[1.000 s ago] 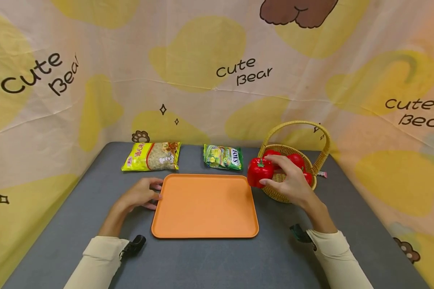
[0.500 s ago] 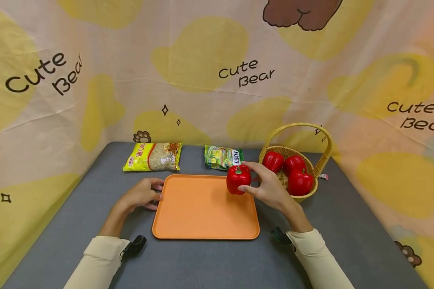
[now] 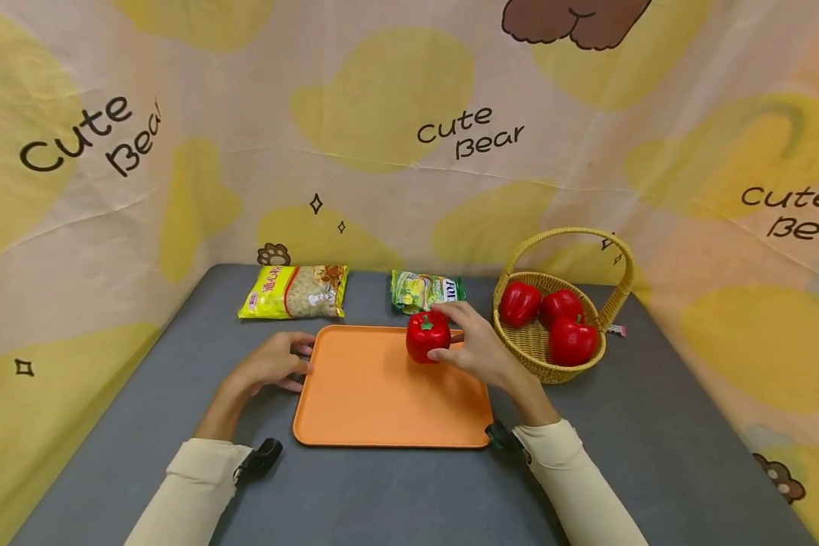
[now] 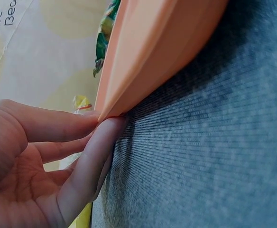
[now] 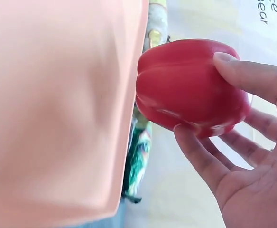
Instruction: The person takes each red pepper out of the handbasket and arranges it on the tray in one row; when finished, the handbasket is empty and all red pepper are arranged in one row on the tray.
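My right hand point(image 3: 481, 353) holds a red bell pepper point(image 3: 428, 339) over the far right part of an orange tray point(image 3: 382, 402). In the right wrist view the thumb lies on one side of the pepper point(image 5: 186, 85) and the fingers on the other, with the pepper raised above the tray surface point(image 5: 58, 114). My left hand point(image 3: 273, 364) is at the tray's left edge. The left wrist view shows thumb and finger pinching the tray rim point(image 4: 117, 102) between their tips.
A wicker basket point(image 3: 528, 353) with a tall handle stands at the back right, holding three red bell peppers point(image 3: 573, 341). Behind the tray lie a yellow bag of pasta point(image 3: 300, 292) and a green snack packet point(image 3: 416, 292). A small pink wrapper point(image 3: 617, 330) lies beside the basket.
My right hand has carried the pepper left from beside the basket to over the tray, bringing the basket's peppers into fuller view. The left hand stays at the tray edge.
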Motion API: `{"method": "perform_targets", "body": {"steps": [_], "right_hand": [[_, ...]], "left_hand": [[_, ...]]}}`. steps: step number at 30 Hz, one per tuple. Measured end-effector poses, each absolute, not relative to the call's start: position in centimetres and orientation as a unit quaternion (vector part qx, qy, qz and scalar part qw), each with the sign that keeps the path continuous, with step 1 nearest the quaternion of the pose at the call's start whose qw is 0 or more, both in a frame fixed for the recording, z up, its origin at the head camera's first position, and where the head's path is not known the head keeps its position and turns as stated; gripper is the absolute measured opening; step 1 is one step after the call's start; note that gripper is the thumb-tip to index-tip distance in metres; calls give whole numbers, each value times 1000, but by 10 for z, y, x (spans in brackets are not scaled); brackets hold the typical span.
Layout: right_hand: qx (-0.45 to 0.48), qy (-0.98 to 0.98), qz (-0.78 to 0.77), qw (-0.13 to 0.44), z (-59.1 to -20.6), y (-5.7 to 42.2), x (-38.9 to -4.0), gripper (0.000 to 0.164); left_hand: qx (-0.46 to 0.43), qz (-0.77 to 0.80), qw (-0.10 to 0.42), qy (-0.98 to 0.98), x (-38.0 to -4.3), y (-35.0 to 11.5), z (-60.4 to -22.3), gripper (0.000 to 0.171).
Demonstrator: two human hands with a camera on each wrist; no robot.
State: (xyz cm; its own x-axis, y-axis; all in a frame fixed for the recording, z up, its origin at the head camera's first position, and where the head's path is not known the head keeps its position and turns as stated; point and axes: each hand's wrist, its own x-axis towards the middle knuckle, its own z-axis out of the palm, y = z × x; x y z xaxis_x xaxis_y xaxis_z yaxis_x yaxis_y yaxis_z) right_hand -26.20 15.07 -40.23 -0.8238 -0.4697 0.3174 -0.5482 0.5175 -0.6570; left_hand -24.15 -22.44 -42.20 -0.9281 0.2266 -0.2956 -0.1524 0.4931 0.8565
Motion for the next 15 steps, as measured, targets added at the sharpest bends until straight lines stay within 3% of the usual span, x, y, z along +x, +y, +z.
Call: {"method": "perform_targets", "body": {"steps": [7,15], "right_hand": [[272,-886,376,11,-403,129,-262,82],[268,-883,385,-13,-407,105,-263,81]], "left_hand": [[26,504,186,843,-240,-225,-421,66],[25,505,184,843,-241,-224,-421,66]]}}
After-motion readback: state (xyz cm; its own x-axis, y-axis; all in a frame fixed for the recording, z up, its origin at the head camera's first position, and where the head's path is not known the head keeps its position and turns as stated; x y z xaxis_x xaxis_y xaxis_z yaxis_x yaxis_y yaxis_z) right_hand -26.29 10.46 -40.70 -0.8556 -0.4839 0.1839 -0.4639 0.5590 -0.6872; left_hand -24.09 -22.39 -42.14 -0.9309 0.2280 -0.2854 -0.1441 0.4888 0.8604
